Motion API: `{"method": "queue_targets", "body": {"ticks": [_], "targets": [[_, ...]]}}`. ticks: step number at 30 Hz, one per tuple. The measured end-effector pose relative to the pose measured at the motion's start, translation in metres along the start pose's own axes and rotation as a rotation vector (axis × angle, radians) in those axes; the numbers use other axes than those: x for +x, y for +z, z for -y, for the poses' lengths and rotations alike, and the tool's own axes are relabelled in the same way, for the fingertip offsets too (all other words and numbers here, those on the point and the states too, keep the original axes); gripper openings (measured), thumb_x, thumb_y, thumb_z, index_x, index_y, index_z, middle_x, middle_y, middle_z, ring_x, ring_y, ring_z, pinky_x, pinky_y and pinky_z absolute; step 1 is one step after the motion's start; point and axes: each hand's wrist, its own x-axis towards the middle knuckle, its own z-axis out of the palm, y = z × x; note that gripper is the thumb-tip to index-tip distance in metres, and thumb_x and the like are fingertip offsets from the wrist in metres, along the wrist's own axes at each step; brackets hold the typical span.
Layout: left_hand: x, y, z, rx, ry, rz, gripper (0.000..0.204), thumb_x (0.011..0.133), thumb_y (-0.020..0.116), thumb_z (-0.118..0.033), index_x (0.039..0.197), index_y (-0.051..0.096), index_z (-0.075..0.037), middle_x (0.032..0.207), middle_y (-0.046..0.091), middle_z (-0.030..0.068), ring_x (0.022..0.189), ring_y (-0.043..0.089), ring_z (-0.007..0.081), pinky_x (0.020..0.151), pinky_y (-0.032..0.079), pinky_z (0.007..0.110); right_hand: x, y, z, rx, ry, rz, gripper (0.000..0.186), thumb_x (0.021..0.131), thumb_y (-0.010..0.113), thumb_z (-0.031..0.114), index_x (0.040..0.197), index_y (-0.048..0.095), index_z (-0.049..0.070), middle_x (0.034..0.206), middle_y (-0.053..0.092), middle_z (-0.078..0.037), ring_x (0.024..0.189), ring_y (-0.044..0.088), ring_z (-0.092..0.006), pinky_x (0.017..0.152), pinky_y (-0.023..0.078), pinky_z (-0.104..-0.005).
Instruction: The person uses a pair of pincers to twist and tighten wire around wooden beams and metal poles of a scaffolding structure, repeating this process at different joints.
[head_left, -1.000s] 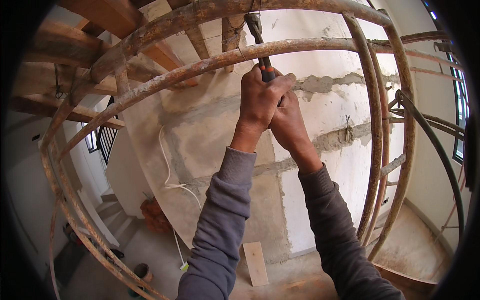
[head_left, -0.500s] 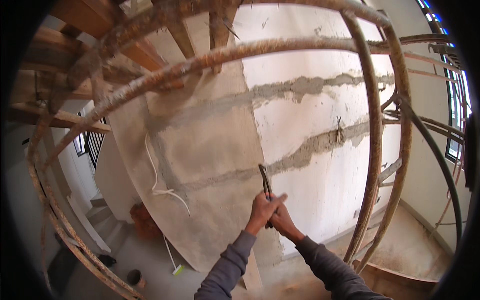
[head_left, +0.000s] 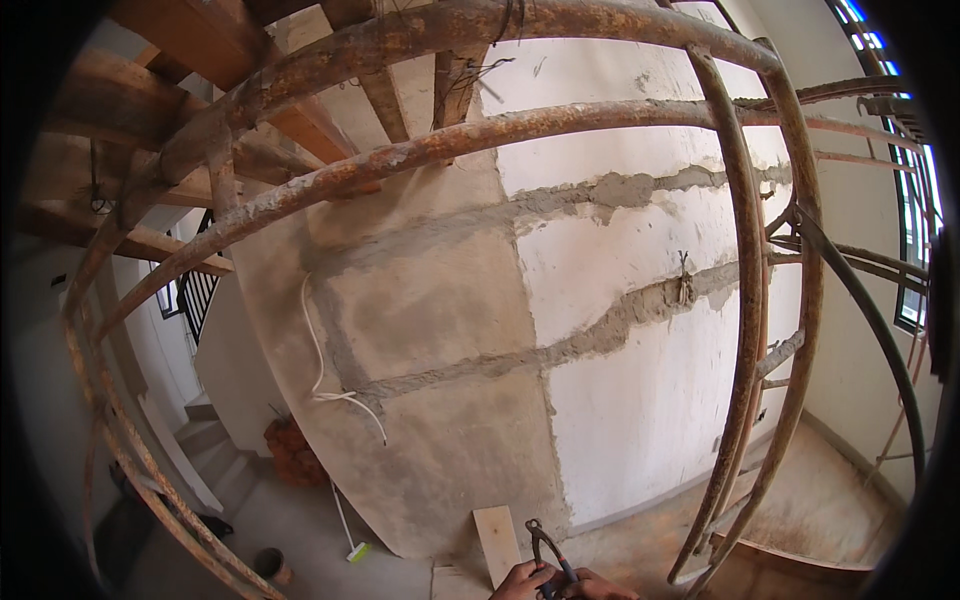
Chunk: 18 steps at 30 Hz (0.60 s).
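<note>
While our left hand (head_left: 522,581) and right hand (head_left: 598,586) clasp the pincers (head_left: 539,538), we should press evenly. We must not twist.

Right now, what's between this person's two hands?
A pair of dark pincers: the head view shows the handles spread, one running to the left hand, the other to the right hand.

Widest passage: open air from left hand (head_left: 522,581) and right hand (head_left: 598,586), at lower edge, up to rust-brown curved lower scaffold pipe (head_left: 560,124). Dark metal pincers (head_left: 538,538) jut into it between hands. Above, narrower slot beneath thick rust-brown upper pipe (head_left: 420,34); dark twisted wire ends (head_left: 480,72) poke in. Rusty upright tubes (head_left: 743,230) bar right side; brown timber beams (head_left: 115,95) block upper left. Grey-and-white plastered wall (head_left: 440,300) closes far side.
</note>
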Motion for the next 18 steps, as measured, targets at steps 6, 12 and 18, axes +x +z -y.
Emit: {"method": "queue_targets", "body": {"ticks": [6, 12, 18], "targets": [[-0.04, 0.018, -0.098, 0.24, 0.139, -0.044, 0.011, 0.099, 0.059, -0.013, 0.097, 0.061, -0.003, 0.084, 0.061, 0.0005, 0.074, 0.056, 0.0089, 0.063, 0.049, 0.026, -0.026, 0.035, 0.062, 0.191, -0.117, 0.138, 0.043, 0.076, 0.057, 0.009, 0.118, 0.057, -0.003, 0.11, 0.063, -0.015, 0.087, 0.059, -0.0235, 0.067, 0.052, -0.0323], [-0.076, 0.029, -0.205, 0.365, 0.422, -0.132, 0.033, 0.098, 0.065, -0.027, 0.106, 0.062, 0.005, 0.086, 0.065, 0.0055, 0.084, 0.064, 0.0112, 0.078, 0.052, 0.026, -0.044, 0.077, 0.134, 0.201, -0.249, 0.338, 0.074, 0.075, 0.057, 0.006, 0.145, 0.038, -0.004, 0.139, 0.05, -0.021, 0.115, 0.059, -0.0345, 0.081, 0.056, -0.0391], [-0.122, 0.0, -0.252, 0.323, 0.55, -0.176, 0.035, 0.099, 0.061, -0.018, 0.121, 0.056, 0.008, 0.106, 0.068, 0.0174, 0.1, 0.068, 0.0225, 0.089, 0.055, 0.034, -0.061, 0.107, 0.194, 0.135, -0.44, 0.481, 0.081, 0.077, 0.066, 0.006, 0.149, 0.031, -0.005, 0.143, 0.044, -0.031, 0.115, 0.06, -0.041, 0.079, 0.059, -0.0421]]}}
